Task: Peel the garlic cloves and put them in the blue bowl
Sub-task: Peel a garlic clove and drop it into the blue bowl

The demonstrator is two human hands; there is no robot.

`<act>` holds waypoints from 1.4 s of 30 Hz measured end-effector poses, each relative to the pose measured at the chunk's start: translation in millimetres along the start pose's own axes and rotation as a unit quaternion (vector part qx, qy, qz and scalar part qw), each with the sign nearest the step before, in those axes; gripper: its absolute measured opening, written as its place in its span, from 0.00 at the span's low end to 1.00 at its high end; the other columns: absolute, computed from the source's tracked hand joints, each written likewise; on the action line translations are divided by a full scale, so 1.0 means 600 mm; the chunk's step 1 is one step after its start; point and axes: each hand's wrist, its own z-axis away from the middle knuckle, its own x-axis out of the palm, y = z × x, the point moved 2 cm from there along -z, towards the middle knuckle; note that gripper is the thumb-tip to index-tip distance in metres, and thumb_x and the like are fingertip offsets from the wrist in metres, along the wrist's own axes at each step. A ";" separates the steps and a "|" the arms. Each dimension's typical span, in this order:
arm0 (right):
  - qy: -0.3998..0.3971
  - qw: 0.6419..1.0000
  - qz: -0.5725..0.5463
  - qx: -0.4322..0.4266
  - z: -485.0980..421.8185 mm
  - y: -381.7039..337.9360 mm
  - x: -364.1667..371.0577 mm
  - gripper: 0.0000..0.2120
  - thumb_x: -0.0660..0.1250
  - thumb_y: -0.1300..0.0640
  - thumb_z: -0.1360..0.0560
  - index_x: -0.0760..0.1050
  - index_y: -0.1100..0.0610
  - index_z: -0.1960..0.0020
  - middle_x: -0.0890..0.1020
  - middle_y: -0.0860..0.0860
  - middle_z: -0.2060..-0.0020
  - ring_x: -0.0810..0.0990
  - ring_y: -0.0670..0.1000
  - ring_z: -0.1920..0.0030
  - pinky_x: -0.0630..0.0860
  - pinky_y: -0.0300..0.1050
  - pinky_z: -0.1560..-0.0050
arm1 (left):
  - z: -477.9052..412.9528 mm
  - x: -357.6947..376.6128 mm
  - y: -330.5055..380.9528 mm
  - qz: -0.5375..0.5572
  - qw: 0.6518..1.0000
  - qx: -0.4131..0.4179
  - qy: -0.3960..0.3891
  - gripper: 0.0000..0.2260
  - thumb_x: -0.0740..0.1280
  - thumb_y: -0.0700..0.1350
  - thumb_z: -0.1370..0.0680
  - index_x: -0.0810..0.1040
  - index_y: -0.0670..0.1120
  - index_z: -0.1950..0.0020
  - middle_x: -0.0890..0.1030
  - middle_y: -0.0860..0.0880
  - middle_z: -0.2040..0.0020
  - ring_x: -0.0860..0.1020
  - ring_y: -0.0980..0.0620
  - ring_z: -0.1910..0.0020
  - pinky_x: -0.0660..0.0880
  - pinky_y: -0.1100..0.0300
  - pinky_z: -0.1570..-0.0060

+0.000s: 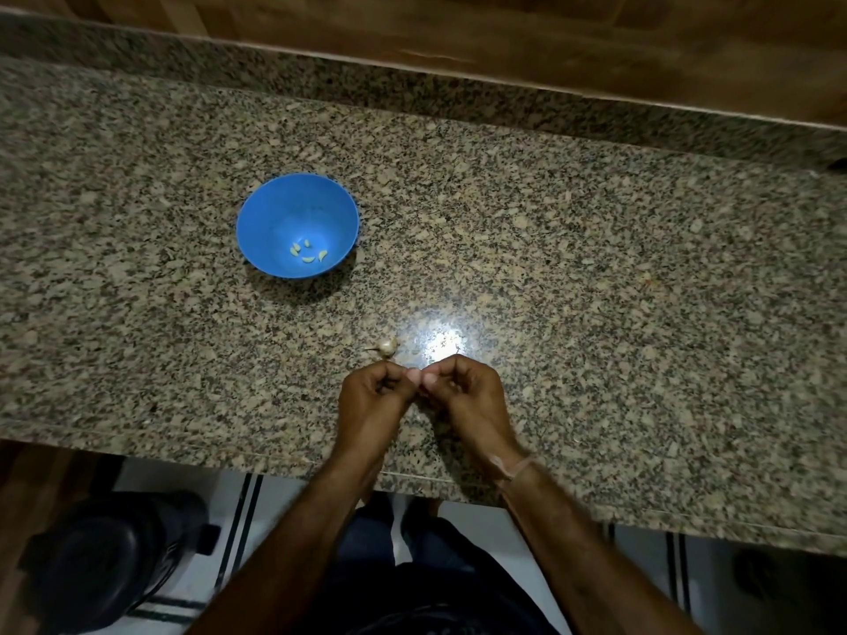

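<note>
Two hands, left hand (373, 398) and right hand (465, 391), curl fingers (451, 366) round a seemingly hidden garlic clove; peel low over the bench (596, 268).

Left hand (373, 389) and right hand (463, 385) curled, seemingly pinching.

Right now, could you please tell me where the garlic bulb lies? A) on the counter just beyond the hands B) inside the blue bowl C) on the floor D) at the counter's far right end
A: the garlic bulb sits on the counter just beyond the left hand, apart from the blue bowl; that hand and the right hand pinch a small bit, probably a clove.
</note>
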 end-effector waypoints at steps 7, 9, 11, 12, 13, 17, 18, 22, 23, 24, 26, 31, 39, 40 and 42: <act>0.069 0.975 0.187 -0.094 0.003 -0.002 0.010 0.04 0.74 0.63 0.22 0.82 0.58 0.56 0.86 0.48 0.62 0.85 0.46 0.58 0.81 0.41 0.57 | 0.013 0.003 0.003 -0.075 0.992 0.088 0.057 0.08 0.73 0.41 0.21 0.84 0.49 0.59 0.86 0.53 0.61 0.84 0.56 0.59 0.79 0.62 0.56; 0.069 0.976 0.198 -0.062 0.003 0.004 0.011 0.05 0.75 0.60 0.22 0.83 0.58 0.57 0.86 0.48 0.62 0.85 0.47 0.58 0.81 0.40 0.57 | 0.012 -0.001 0.001 -0.148 0.978 0.128 0.069 0.07 0.73 0.42 0.22 0.83 0.50 0.59 0.85 0.56 0.61 0.83 0.59 0.58 0.78 0.66 0.56; 0.072 0.956 0.258 -0.118 0.007 0.002 0.007 0.06 0.72 0.61 0.21 0.81 0.56 0.57 0.84 0.47 0.63 0.83 0.46 0.60 0.77 0.37 0.60 | 0.002 -0.001 -0.010 -0.108 0.992 0.052 0.030 0.08 0.72 0.42 0.21 0.84 0.49 0.60 0.85 0.55 0.62 0.83 0.56 0.60 0.78 0.63 0.57; 0.067 0.933 0.314 -0.166 0.009 -0.002 0.007 0.07 0.70 0.62 0.20 0.80 0.55 0.57 0.82 0.46 0.63 0.80 0.45 0.61 0.74 0.36 0.62 | -0.003 -0.001 -0.015 -0.033 0.999 -0.023 0.003 0.10 0.71 0.42 0.20 0.85 0.47 0.61 0.85 0.53 0.64 0.81 0.53 0.63 0.77 0.60 0.59; 0.060 0.909 0.358 -0.204 0.010 -0.006 0.008 0.08 0.69 0.62 0.20 0.78 0.54 0.57 0.81 0.45 0.62 0.79 0.45 0.61 0.72 0.36 0.62 | -0.003 0.000 -0.016 0.046 0.993 -0.106 -0.023 0.11 0.70 0.41 0.19 0.86 0.46 0.61 0.84 0.50 0.65 0.79 0.51 0.65 0.75 0.59 0.62; 0.063 0.950 0.274 -0.136 0.003 -0.007 0.007 0.07 0.71 0.63 0.21 0.80 0.57 0.58 0.83 0.47 0.64 0.81 0.44 0.62 0.74 0.34 0.62 | -0.004 0.001 -0.022 0.093 0.990 -0.110 -0.003 0.08 0.71 0.40 0.20 0.84 0.45 0.59 0.83 0.42 0.63 0.77 0.48 0.64 0.75 0.54 0.60; 0.063 0.965 0.232 -0.100 0.002 -0.005 0.008 0.06 0.72 0.62 0.22 0.81 0.57 0.58 0.84 0.47 0.64 0.82 0.43 0.62 0.74 0.33 0.62 | -0.002 -0.001 -0.025 0.079 0.994 -0.072 0.009 0.07 0.72 0.41 0.21 0.84 0.45 0.59 0.84 0.39 0.61 0.79 0.47 0.62 0.76 0.52 0.58; 0.056 0.973 0.215 -0.062 0.001 0.001 0.011 0.08 0.74 0.59 0.22 0.81 0.58 0.59 0.83 0.47 0.65 0.80 0.43 0.64 0.73 0.34 0.62 | 0.001 -0.009 -0.027 0.004 0.999 0.033 0.012 0.05 0.71 0.42 0.20 0.83 0.46 0.56 0.85 0.45 0.60 0.81 0.52 0.60 0.77 0.56 0.57; 0.057 0.973 0.215 -0.055 0.000 0.002 0.010 0.09 0.73 0.58 0.21 0.80 0.57 0.60 0.83 0.46 0.66 0.79 0.43 0.64 0.72 0.34 0.63 | -0.001 -0.010 -0.026 -0.027 0.998 0.059 0.016 0.05 0.72 0.42 0.20 0.83 0.47 0.56 0.84 0.48 0.61 0.81 0.53 0.61 0.77 0.58 0.59; 0.061 0.974 0.215 -0.047 -0.001 0.004 0.011 0.10 0.73 0.57 0.21 0.80 0.56 0.60 0.82 0.46 0.67 0.79 0.43 0.64 0.73 0.35 0.63 | -0.002 -0.012 -0.025 -0.056 0.995 0.085 0.020 0.05 0.72 0.42 0.20 0.82 0.47 0.56 0.84 0.50 0.61 0.81 0.53 0.61 0.77 0.60 0.60; 0.076 0.975 0.209 -0.029 0.000 0.007 0.018 0.10 0.73 0.55 0.21 0.80 0.56 0.60 0.83 0.47 0.67 0.81 0.46 0.64 0.77 0.42 0.61 | -0.002 -0.012 -0.021 -0.084 0.992 0.094 0.023 0.05 0.72 0.41 0.20 0.82 0.48 0.56 0.84 0.50 0.61 0.82 0.51 0.60 0.78 0.59 0.60; 0.136 0.937 0.277 -0.165 0.019 -0.011 0.041 0.10 0.67 0.66 0.20 0.76 0.55 0.59 0.80 0.46 0.66 0.80 0.45 0.64 0.75 0.40 0.64 | -0.014 -0.007 -0.003 0.232 0.943 -0.228 -0.066 0.07 0.65 0.32 0.19 0.80 0.41 0.53 0.83 0.44 0.64 0.80 0.54 0.69 0.79 0.61 0.67; 0.172 0.973 0.137 -0.070 0.013 0.009 0.059 0.08 0.72 0.59 0.21 0.80 0.56 0.59 0.84 0.52 0.65 0.84 0.50 0.62 0.84 0.52 0.59 | -0.014 -0.029 0.005 0.083 0.992 -0.056 -0.072 0.04 0.71 0.39 0.20 0.83 0.44 0.54 0.86 0.39 0.57 0.82 0.48 0.60 0.79 0.53 0.56; 0.167 0.980 0.097 -0.038 0.013 0.015 0.062 0.08 0.72 0.56 0.21 0.81 0.56 0.58 0.86 0.55 0.64 0.86 0.56 0.60 0.85 0.60 0.56 | -0.016 -0.033 0.005 0.070 0.994 -0.032 -0.074 0.04 0.71 0.39 0.20 0.83 0.45 0.55 0.86 0.38 0.57 0.81 0.47 0.60 0.78 0.51 0.55; 0.169 0.985 0.029 0.009 0.013 0.021 0.067 0.09 0.72 0.56 0.21 0.82 0.59 0.57 0.86 0.62 0.61 0.86 0.62 0.59 0.83 0.69 0.53 | -0.019 -0.040 0.002 0.045 0.996 0.006 -0.073 0.06 0.70 0.38 0.19 0.81 0.46 0.56 0.85 0.38 0.58 0.81 0.48 0.61 0.79 0.50 0.55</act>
